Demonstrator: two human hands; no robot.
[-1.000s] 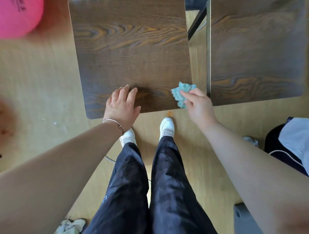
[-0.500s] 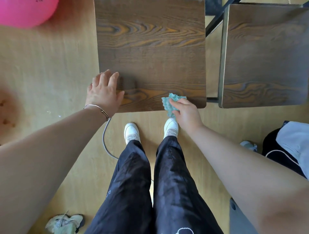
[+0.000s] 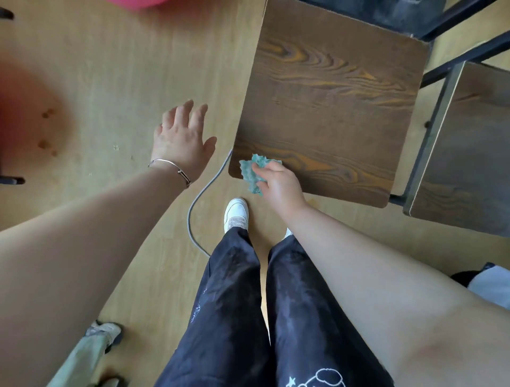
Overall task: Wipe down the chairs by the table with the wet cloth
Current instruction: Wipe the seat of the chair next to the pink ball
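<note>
A dark wood-grain chair seat (image 3: 331, 91) fills the upper middle, and a second similar seat (image 3: 469, 154) stands to its right on a black metal frame. My right hand (image 3: 278, 186) pinches a crumpled teal cloth (image 3: 252, 172) at the first seat's near left corner, the cloth hanging partly over the edge. My left hand (image 3: 183, 141), with a thin bracelet at the wrist, hovers over the floor left of the seat with fingers spread and holds nothing.
A grey cable (image 3: 198, 204) curves across the wooden floor (image 3: 124, 69) from under the seat toward my feet. A pink ball's edge (image 3: 138, 3) shows at the top. Another person's shoe and green trouser leg (image 3: 93, 345) are at the lower left; dark and white fabric (image 3: 485, 281) lies right.
My left hand has lifted off the seat's left edge and moved out over the floor. My right hand slid the cloth left along the near edge to the corner. The view shifted left.
</note>
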